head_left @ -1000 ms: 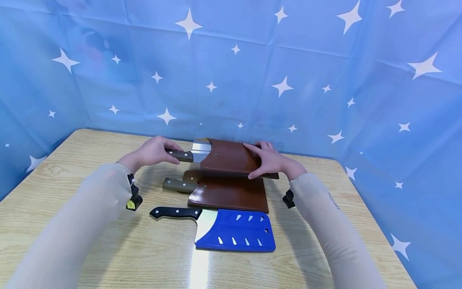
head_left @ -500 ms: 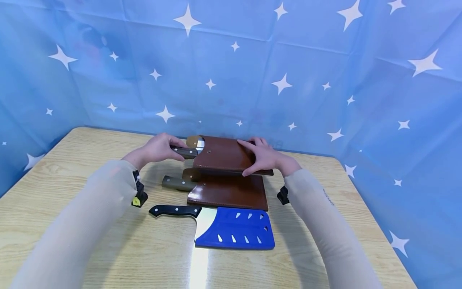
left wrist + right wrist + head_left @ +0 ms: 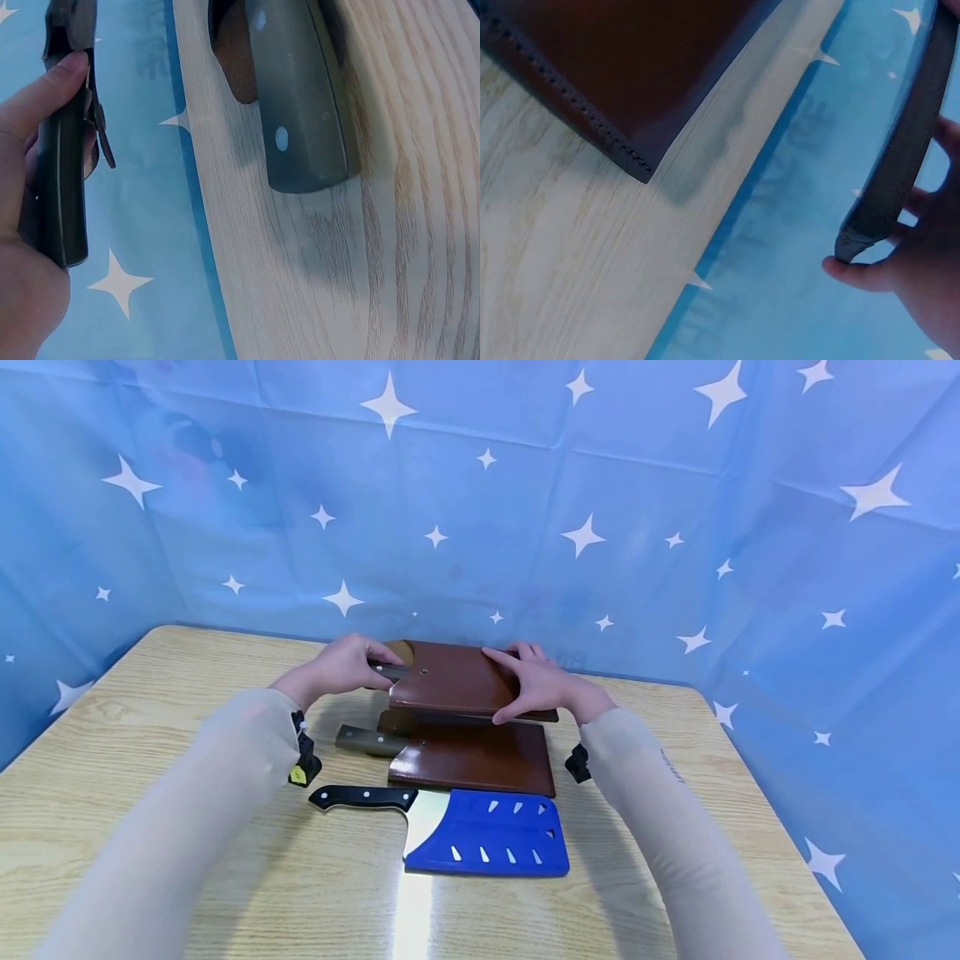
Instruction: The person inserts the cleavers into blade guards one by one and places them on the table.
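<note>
At the back of the table my left hand (image 3: pixel 341 667) grips the dark riveted handle (image 3: pixel 64 187) of a cleaver. My right hand (image 3: pixel 534 683) holds the brown leather sheath (image 3: pixel 450 681) by its right end, thumb below and fingers over the top. The blade is hidden inside the sheath, whose mouth sits right by the left fingers. Both wrist views show this cleaver and sheath raised off the table. Just in front lies a second cleaver, its handle (image 3: pixel 367 741) sticking out of a matching brown sheath (image 3: pixel 480 758).
Nearest the camera lies a third cleaver with a black handle (image 3: pixel 363 797) and a slotted blue blade cover (image 3: pixel 495 839). A pale wood table (image 3: pixel 247 827) carries everything. A blue star-patterned cloth (image 3: pixel 480 527) hangs right behind the table's back edge.
The bare strip of blade shown earlier has gone into the sheath. My left hand has moved right with the handle, while the right hand and sheath have shifted left.
</note>
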`<control>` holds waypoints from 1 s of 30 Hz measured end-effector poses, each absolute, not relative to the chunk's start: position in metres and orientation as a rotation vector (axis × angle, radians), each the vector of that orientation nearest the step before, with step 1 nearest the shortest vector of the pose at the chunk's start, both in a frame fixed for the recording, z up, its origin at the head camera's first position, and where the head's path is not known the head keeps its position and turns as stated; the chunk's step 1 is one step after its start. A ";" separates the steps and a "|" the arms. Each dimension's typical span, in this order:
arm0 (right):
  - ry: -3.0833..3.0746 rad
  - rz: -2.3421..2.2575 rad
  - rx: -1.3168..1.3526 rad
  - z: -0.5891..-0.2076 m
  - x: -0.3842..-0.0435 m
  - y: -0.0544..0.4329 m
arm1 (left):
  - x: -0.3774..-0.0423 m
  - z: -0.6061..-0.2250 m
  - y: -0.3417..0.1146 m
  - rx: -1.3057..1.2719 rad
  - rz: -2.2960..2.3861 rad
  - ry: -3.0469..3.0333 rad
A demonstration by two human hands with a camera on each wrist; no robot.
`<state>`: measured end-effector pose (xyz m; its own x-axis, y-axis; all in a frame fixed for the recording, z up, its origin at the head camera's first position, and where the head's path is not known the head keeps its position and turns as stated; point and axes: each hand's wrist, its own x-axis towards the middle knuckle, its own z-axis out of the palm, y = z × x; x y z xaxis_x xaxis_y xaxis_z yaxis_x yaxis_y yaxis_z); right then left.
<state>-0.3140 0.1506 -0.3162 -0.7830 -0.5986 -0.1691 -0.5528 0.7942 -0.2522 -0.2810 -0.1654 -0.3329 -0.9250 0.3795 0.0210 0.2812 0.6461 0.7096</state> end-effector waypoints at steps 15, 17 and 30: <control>2.755 -0.293 -0.837 -0.346 -0.339 0.147 | -0.306 -0.357 -0.159 0.670 1.083 2.785; 2.743 -0.293 -0.814 -0.354 -0.343 0.148 | -0.310 -0.365 -0.157 0.679 1.058 2.786; 2.643 -0.325 -0.727 -0.379 -0.364 0.147 | -0.335 -0.387 -0.152 0.705 0.906 2.791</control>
